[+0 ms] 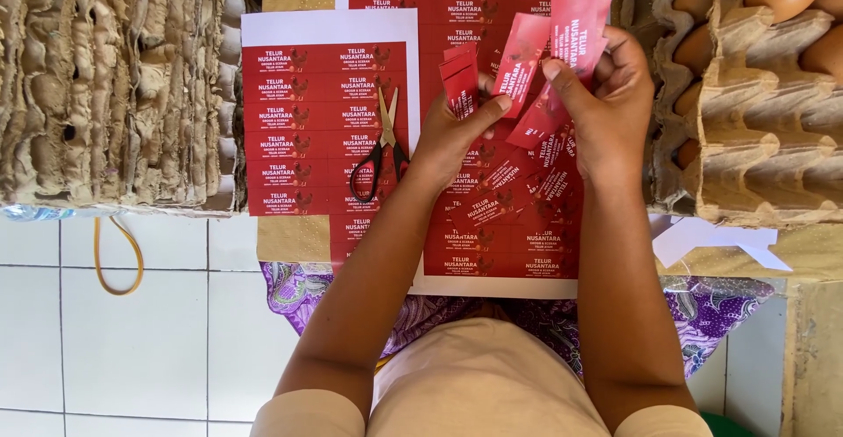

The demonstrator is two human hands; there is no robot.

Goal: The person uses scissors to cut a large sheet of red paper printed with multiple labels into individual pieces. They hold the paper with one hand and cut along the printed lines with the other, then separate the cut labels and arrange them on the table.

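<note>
Head view: I am fanning cut red labels (562, 42) in my right hand (606, 112), fingers closed on them near upper centre so each stays separate; about three are showing. My left hand (457, 134) is pinching one more label (460, 81) between thumb and finger. One pair of scissors (383, 143) is lying on the left of two printed sheets (325, 121), within easy reach. Egg trays (746, 94) are flanking both sides.

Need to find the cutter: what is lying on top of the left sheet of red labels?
Scissors with dark handles lie on the left label sheet, blades pointing away from the person. The left hand hides whatever lies just beside the handles.
</note>
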